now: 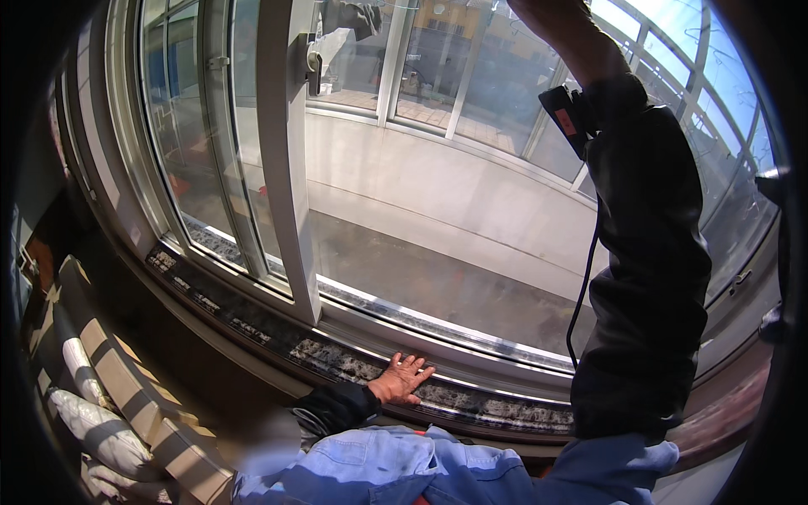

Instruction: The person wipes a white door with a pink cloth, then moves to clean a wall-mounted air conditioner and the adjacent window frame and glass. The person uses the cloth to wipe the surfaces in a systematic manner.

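My left hand [401, 380] rests palm down on the dark marbled window sill [337, 360], its fingers spread and nothing in it. My right arm reaches up along the window. Only the wrist and a part of my right hand [547, 18] show at the top edge, so its fingers are out of sight. That hand is up by the upper part of a large glass pane [454, 244] in a white frame [290, 168]. A small black device [566, 122] with a red patch is on the right wrist, and a thin black cable [583, 311] hangs down from it.
A window handle [315, 67] sits on the upright frame, with a grey cloth-like thing [349, 18] near it at the top. To the left stands another glazed sash [189, 126]. A padded seat [126, 379] with white bundles [105, 429] lies at the lower left.
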Tool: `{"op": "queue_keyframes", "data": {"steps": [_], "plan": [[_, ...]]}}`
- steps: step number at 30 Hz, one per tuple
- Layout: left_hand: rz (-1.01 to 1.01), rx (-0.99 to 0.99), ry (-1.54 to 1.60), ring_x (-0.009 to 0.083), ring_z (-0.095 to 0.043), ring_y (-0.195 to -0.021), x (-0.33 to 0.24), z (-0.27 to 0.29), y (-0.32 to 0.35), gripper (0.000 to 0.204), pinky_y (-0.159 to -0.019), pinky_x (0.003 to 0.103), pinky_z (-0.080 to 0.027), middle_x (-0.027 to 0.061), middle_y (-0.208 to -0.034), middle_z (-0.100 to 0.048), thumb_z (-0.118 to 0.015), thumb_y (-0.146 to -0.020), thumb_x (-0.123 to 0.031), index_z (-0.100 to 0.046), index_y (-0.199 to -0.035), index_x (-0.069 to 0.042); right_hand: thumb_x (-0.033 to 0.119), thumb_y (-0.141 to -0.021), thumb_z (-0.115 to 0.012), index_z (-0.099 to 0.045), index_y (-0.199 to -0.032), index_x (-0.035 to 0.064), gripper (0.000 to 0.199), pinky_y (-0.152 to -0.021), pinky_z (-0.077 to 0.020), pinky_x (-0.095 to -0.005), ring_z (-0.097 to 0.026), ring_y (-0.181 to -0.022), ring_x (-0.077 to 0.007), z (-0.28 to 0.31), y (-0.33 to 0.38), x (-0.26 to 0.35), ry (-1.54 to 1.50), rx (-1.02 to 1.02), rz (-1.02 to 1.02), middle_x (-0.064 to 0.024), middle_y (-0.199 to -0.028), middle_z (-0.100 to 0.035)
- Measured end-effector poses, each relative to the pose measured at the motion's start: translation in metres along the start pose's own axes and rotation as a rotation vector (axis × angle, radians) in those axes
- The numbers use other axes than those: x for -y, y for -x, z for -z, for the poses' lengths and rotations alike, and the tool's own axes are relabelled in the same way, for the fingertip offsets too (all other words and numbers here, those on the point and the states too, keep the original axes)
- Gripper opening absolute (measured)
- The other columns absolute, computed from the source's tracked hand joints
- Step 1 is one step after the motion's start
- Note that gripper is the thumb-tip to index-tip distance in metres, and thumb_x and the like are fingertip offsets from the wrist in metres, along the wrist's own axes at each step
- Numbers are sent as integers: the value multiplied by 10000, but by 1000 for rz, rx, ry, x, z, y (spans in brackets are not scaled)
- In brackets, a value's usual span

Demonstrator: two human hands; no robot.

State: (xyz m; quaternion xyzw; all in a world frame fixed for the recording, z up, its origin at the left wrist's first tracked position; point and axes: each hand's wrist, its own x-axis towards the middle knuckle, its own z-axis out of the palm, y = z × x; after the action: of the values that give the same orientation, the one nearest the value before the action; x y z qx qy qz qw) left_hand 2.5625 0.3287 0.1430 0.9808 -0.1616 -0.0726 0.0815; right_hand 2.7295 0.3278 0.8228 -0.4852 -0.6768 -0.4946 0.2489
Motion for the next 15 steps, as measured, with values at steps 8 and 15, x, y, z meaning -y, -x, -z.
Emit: {"op": "queue_keyframes", "data": {"steps": [8, 15], "plan": [[18, -12, 0, 409, -312, -1479, -3, 5, 2, 1036, -1161, 682, -224, 213, -1610, -330, -730, -785, -635, -304, -1614, -183, 122, -893, -703, -607, -1392, 139, 509, -1209, -368, -420, -475, -1420, -273, -106, 176, 138, 390, 586, 367, -60, -1492, -536], [24, -11, -2, 402, -325, -1466, -4, 9, 2, 1045, -1159, 674, -234, 211, -1592, -341, -748, -777, -613, -302, -1613, -174, 112, -874, -717, -612, -1408, 205, 553, -1182, -416, -423, -452, -1448, -230, 25, 236, 109, 572, 544, 51, -21, -1569, -469]]}}
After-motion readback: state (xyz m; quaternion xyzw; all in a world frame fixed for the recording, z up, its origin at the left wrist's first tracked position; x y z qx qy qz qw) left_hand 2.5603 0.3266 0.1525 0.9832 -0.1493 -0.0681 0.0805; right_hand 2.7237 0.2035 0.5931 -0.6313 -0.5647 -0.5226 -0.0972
